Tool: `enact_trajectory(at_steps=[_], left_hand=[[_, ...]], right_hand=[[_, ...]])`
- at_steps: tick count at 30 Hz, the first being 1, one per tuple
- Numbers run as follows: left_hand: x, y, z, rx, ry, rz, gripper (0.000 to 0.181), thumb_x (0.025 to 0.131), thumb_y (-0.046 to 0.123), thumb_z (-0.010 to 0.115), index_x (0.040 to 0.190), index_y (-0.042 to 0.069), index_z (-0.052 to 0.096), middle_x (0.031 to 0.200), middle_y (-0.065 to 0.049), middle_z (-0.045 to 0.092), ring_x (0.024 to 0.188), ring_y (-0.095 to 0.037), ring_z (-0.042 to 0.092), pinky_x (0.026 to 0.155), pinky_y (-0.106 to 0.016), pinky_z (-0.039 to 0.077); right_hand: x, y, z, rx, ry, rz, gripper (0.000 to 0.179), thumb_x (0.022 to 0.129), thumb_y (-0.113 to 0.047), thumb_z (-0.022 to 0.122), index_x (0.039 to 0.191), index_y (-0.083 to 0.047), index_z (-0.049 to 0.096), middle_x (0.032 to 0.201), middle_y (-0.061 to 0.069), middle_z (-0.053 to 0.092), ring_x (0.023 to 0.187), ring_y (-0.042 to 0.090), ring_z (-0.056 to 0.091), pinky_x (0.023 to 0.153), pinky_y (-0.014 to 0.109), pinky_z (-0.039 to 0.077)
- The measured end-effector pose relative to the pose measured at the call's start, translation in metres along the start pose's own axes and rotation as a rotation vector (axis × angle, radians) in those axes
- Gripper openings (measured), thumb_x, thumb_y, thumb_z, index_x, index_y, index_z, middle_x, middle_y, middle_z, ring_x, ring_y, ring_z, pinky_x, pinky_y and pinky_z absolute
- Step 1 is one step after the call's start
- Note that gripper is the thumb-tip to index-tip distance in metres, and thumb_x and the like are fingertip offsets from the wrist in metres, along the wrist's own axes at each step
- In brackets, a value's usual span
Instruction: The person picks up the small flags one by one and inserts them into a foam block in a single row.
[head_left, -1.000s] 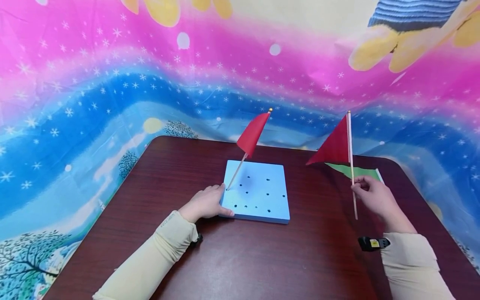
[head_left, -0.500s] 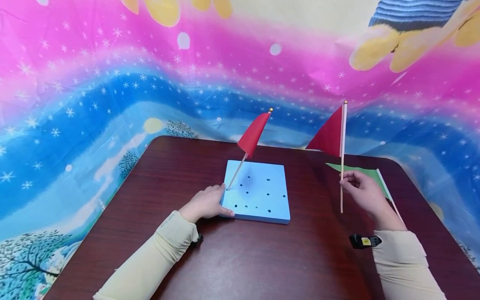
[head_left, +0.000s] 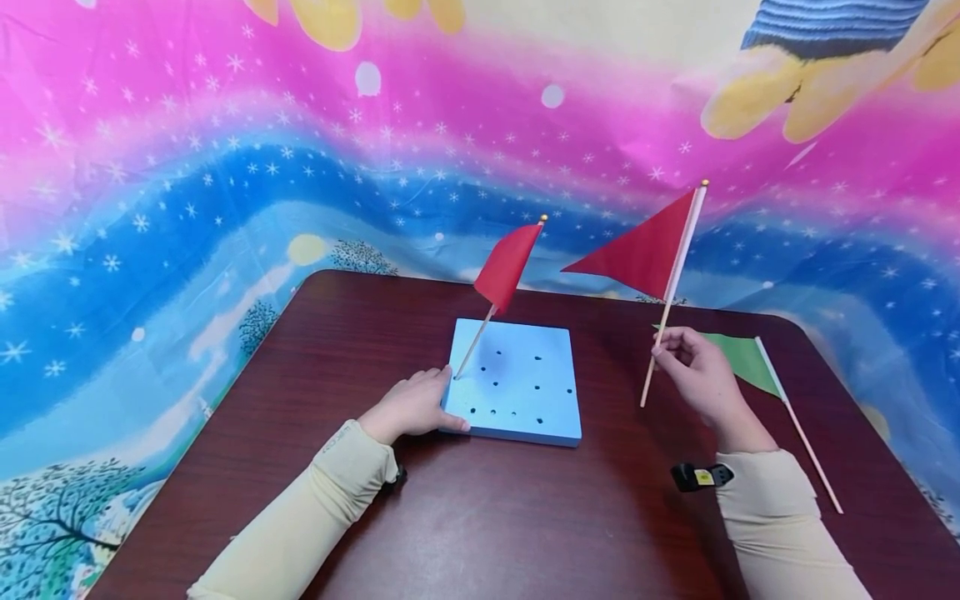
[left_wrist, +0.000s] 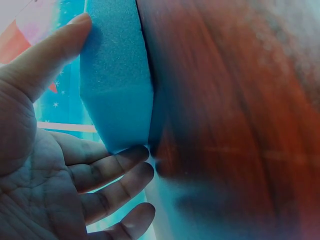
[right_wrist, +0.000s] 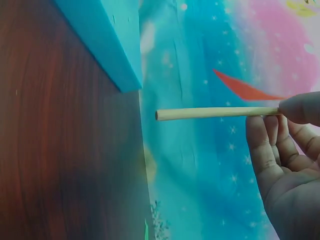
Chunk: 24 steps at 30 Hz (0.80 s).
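A light blue foam block (head_left: 517,367) with several holes in its top lies mid-table. One red triangular flag (head_left: 504,268) leans to the right, its stick standing in a hole near the block's left edge. My left hand (head_left: 412,406) grips the block's near left corner, thumb at the front edge and fingers along the left side. Between thumb and fingertips, my right hand (head_left: 697,375) pinches the wooden stick of a second red flag (head_left: 648,250), right of the block. The left wrist view shows the block's corner (left_wrist: 117,110) close up; the right wrist view shows the stick's bare lower end (right_wrist: 200,114).
A green flag (head_left: 750,367) lies on the table to the right, partly hidden behind my right hand. The dark wooden table (head_left: 525,525) has rounded far corners. Behind it hangs a colourful printed cloth (head_left: 420,125).
My right hand has moved left and slightly up with its red flag, whose stick now tilts and whose lower end is nearer the block. More of the green flag's stick shows. My left hand stays put.
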<state>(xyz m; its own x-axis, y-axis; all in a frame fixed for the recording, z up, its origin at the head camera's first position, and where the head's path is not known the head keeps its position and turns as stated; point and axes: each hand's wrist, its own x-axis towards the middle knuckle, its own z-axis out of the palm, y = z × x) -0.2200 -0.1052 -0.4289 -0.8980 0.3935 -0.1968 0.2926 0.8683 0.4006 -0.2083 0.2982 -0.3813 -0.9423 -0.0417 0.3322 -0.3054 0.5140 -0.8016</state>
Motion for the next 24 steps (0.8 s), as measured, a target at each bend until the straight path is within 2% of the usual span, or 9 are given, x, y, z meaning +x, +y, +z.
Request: enact_trajectory(at_steps=[10,16,24], left_hand=[[0.0,0.001,0.0,0.003,0.003,0.001,0.106,0.084,0.054,0.082,0.158,-0.005,0.033,0.157,-0.023,0.042,0.144,-0.038,0.041,0.113,-0.057,0.036],[-0.001,0.002,-0.001,-0.002,0.002,0.001,0.106,0.084,0.053,0.082,0.158,-0.005,0.033,0.157,-0.024,0.042,0.144,-0.038,0.04,0.113,-0.057,0.036],[-0.001,0.003,-0.001,-0.002,0.001,-0.001,0.106,0.084,0.053,0.082,0.158,-0.005,0.033,0.157,-0.023,0.043,0.144,-0.038,0.041,0.112,-0.057,0.036]], right_hand=[[0.001,-0.007,0.019,0.079,0.013,-0.019,0.018,0.102,0.003,0.06,0.117,0.012,0.058,0.092,0.002,0.062,0.08,0.006,0.061,0.074,0.016,0.052],[0.0,-0.008,0.028,0.131,0.018,-0.038,0.015,0.1,0.006,0.06,0.114,0.012,0.057,0.09,-0.001,0.062,0.079,0.006,0.062,0.074,0.017,0.053],[0.0,-0.009,0.037,0.106,0.002,-0.022,0.017,0.102,0.002,0.061,0.116,0.011,0.058,0.094,0.009,0.063,0.081,0.008,0.062,0.075,0.017,0.053]])
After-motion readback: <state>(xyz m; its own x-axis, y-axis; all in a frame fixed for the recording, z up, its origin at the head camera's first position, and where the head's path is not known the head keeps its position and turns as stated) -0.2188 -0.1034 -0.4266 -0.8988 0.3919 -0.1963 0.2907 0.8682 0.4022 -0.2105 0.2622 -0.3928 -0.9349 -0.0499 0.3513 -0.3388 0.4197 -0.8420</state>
